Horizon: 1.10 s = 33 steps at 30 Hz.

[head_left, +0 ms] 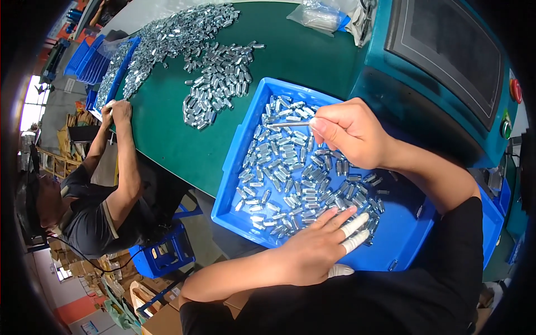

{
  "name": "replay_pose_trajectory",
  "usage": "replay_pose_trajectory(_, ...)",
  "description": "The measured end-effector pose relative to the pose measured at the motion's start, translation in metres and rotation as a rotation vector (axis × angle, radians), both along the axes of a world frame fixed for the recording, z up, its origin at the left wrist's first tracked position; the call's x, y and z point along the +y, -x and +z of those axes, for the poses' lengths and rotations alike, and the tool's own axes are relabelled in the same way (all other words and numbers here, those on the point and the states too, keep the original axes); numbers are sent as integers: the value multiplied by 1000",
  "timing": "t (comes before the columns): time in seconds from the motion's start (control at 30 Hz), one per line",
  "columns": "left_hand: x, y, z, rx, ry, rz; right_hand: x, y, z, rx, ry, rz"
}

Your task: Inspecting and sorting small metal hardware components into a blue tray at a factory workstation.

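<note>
My right hand [353, 134] is closed in a pinch on a thin metal rod [290, 124], which points left over a blue plastic tray [226, 184]. Many small silvery hexagonal metal pieces [287, 178] lie scattered in the tray, thickest in its left and middle parts. My left hand [318, 245] lies open with fingers stretched out over the pieces near the tray's front edge, apparently touching some. White coverings wrap some of its fingers. Whether a piece sits at the rod's tip cannot be made out.
Loose heaps of similar metal pieces [223, 75] cover the green table [167, 123] at the back left. A teal machine [424, 106] with a dark screen and red button stands right. Clear plastic bags [315, 17] lie behind. A co-worker [106, 201] handles a blue bin at left.
</note>
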State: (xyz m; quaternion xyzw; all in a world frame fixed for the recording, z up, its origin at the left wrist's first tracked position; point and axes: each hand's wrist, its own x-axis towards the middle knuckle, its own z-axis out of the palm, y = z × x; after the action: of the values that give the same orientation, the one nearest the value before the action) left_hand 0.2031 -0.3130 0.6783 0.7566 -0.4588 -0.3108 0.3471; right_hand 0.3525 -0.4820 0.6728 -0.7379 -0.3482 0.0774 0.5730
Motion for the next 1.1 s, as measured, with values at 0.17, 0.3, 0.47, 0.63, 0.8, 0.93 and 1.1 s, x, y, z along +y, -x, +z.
replay_pose_trajectory(0.17,-28,6,-18,56,201,-123,3,0,-3,-8,-10,25)
replay_pose_trajectory(0.3,-40,9,-26,88,352,-178,4,2,2,45,12,21)
replay_pose_trajectory(0.47,-5,-28,4,68,407,-8,3,2,-2,39,11,-11)
replay_pose_trajectory(0.63,109,-89,12,-434,158,1080,3,0,-3,65,13,-14)
replay_pose_trajectory(0.8,183,-130,-24,-773,-237,1201,4,0,-2,70,33,1)
replay_pose_trajectory(0.93,181,-137,-44,-732,-228,1168,6,-1,-3,44,33,24)
replay_pose_trajectory(1.1,187,-130,-51,-727,-227,1170,11,1,0,77,40,26)
